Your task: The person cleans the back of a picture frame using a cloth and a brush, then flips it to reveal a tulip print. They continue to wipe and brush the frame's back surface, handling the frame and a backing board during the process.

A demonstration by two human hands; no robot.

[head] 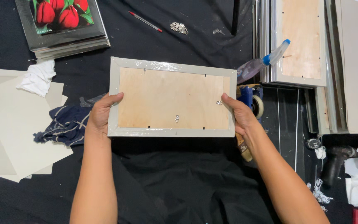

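Picture frame, back up, gripped at both ends by left hand and right hand.

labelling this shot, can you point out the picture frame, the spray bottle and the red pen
picture frame (170, 99), head view, on its wooden back panel
spray bottle (251, 68), head view, on its clear body
red pen (145, 21), head view, mid-shaft

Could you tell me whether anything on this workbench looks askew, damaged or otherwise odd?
Nothing looks damaged. The picture frame, back side up, is held level between the left hand and right hand. Only the spray bottle stands out: it leans tilted against the stacked frames rather than standing upright.
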